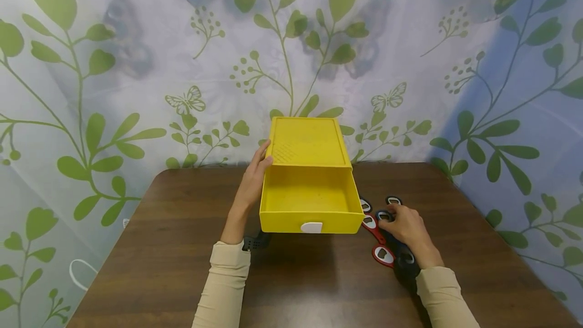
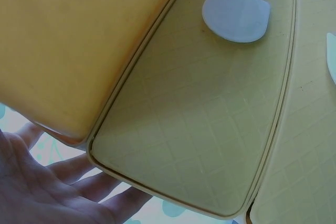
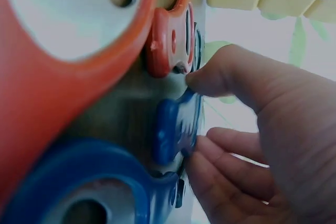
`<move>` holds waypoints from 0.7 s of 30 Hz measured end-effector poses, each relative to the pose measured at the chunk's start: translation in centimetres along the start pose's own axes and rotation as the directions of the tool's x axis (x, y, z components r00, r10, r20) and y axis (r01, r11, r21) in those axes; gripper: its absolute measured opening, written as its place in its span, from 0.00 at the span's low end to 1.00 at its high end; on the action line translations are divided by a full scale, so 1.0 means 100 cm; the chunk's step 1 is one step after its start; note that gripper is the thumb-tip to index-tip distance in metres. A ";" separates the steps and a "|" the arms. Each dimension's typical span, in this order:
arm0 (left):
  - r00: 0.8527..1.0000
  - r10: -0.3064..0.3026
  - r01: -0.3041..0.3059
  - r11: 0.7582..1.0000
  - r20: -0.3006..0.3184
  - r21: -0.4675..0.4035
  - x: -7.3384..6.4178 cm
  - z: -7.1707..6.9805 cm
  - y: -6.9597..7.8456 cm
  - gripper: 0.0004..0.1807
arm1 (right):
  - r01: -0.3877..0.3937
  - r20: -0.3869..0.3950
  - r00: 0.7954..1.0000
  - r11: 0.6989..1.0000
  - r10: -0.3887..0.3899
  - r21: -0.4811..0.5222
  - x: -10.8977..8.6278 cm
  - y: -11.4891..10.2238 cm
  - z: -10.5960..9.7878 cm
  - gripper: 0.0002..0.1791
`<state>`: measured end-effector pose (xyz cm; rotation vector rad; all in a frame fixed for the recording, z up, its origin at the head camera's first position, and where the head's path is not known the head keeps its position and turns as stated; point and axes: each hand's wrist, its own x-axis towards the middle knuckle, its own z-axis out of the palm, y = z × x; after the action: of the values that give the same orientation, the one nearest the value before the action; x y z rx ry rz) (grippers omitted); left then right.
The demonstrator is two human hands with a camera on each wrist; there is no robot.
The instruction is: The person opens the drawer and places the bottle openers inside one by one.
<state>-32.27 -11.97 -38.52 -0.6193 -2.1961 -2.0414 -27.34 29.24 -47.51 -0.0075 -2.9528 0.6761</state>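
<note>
A yellow drawer unit [image 1: 314,138] stands at the middle of the table, its top drawer [image 1: 282,222] pulled out with nothing in it. My left hand [image 1: 253,181] rests along the unit's left side, fingers extended in the left wrist view. On the right, my right hand [image 1: 407,224] pinches a blue bottle opener [image 3: 167,129] by its edges, thumb on one side and fingers on the other. Beside it lie red bottle openers [image 1: 383,255], and another blue bottle opener [image 3: 118,169] is near in the right wrist view.
The brown wooden table [image 1: 182,267] runs back to a leaf-patterned curtain [image 1: 205,65]. A dark-rimmed opener [image 1: 393,200] lies just behind my right hand. Lower drawer fronts [image 2: 304,145] show below the pulled-out drawer in the left wrist view.
</note>
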 end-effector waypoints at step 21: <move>1.000 -0.006 0.007 1.000 -0.018 0.010 -0.002 0.003 -0.001 0.32 | 0.052 -0.151 0.987 0.998 -0.048 0.027 -0.006 -0.024 -0.024 0.31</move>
<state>-32.06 -11.75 -38.71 -0.5913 -2.2000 -2.0297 -26.38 28.08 -44.36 0.0175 -2.7888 0.6822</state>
